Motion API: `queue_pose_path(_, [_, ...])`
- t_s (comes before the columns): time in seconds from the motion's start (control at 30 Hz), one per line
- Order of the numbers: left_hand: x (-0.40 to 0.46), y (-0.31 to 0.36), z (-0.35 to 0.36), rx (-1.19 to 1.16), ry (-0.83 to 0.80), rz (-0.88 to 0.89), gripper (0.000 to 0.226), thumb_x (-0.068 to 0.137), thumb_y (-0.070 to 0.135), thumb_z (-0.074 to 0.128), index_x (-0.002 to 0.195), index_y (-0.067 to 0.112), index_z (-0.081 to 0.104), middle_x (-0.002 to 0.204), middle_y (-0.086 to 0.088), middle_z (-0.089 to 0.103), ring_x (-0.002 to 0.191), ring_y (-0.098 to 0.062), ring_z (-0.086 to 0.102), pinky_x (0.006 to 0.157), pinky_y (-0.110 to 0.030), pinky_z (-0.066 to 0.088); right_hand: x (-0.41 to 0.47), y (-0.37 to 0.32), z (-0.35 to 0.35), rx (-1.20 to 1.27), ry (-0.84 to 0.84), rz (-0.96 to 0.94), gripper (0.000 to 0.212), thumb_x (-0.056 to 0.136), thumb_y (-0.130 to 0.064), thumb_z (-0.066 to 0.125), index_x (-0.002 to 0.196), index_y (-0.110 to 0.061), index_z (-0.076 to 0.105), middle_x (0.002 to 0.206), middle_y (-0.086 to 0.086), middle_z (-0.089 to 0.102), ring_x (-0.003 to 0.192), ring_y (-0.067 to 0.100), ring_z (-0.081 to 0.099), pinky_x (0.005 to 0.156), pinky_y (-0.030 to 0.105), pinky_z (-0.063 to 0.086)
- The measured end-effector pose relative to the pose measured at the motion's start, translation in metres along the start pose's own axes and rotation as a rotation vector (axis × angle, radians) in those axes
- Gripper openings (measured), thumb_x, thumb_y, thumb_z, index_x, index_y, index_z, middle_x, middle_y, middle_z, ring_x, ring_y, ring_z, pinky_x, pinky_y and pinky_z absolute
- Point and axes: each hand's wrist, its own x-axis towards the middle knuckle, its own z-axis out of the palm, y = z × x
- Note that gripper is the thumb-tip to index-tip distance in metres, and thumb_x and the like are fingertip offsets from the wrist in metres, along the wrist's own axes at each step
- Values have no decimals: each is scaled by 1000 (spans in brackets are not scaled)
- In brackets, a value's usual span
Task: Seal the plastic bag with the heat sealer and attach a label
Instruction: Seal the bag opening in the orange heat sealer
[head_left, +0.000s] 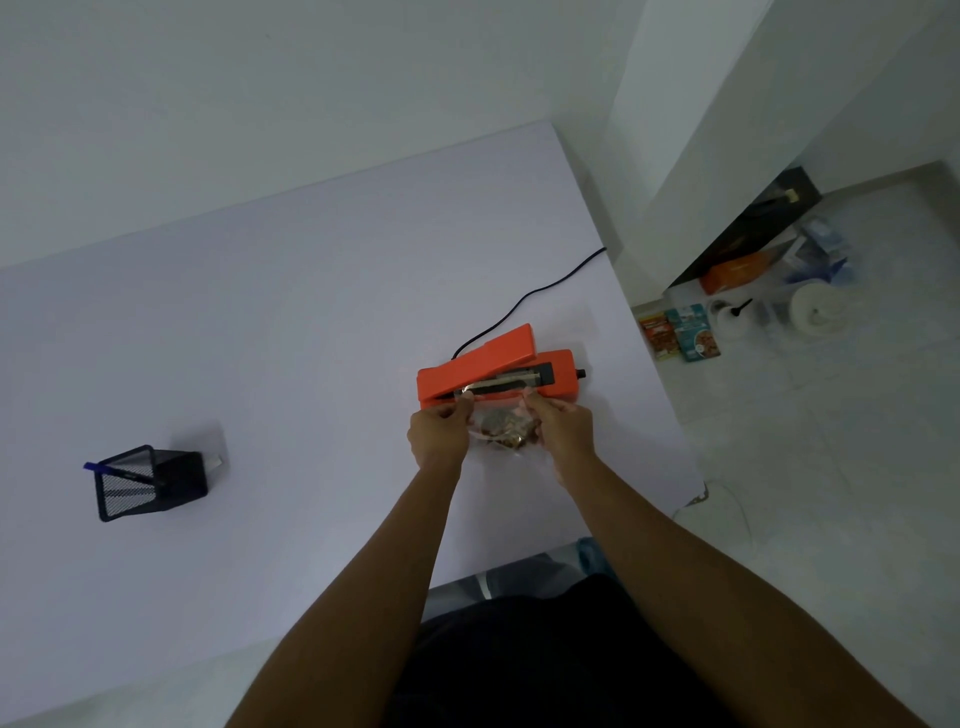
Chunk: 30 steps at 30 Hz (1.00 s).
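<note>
An orange heat sealer (558, 371) lies on the white table (285, 312) with its lid arm (493, 353) raised. A clear plastic bag (503, 427) holding brown bits lies just in front of it, its open top edge laid across the sealing strip. My left hand (439, 431) pinches the bag's top left corner. My right hand (563, 428) pinches the top right corner. Both hands rest at the sealer's front edge. No label shows.
The sealer's black cord (540, 291) runs back to the table's right edge. A black mesh pen holder (150, 483) with a blue pen stands at the left. On the floor to the right lie packets (680, 332), an orange box (735, 273) and a white roll (818, 312).
</note>
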Motion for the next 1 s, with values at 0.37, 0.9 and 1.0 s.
queue_pose_path(0.37, [-2, -1, -6, -81, -108, -4, 20, 86, 28, 74, 69, 18, 68, 79, -7, 70, 73, -23, 62, 71, -37, 55, 0, -1, 2, 7, 34, 8, 17, 85, -22, 78, 86, -5, 75, 70, 4, 69, 42, -1, 59, 43, 16, 47])
queue_pose_path(0.9, [-11, 0, -2, -164, -13, -84, 24, 82, 34, 78, 70, 15, 70, 75, -3, 70, 67, -15, 63, 56, -22, 44, -2, -1, 2, 29, 32, 15, 26, 86, -20, 77, 98, 3, 75, 71, 3, 70, 42, -2, 59, 43, 13, 46])
queue_pose_path(1.0, [-10, 1, -2, -160, -5, -90, 25, 81, 35, 78, 68, 16, 68, 74, -3, 70, 67, -16, 62, 57, -22, 45, -4, -2, 3, 26, 27, 13, 25, 87, -20, 76, 98, 3, 75, 72, 4, 71, 42, -3, 60, 42, 12, 45])
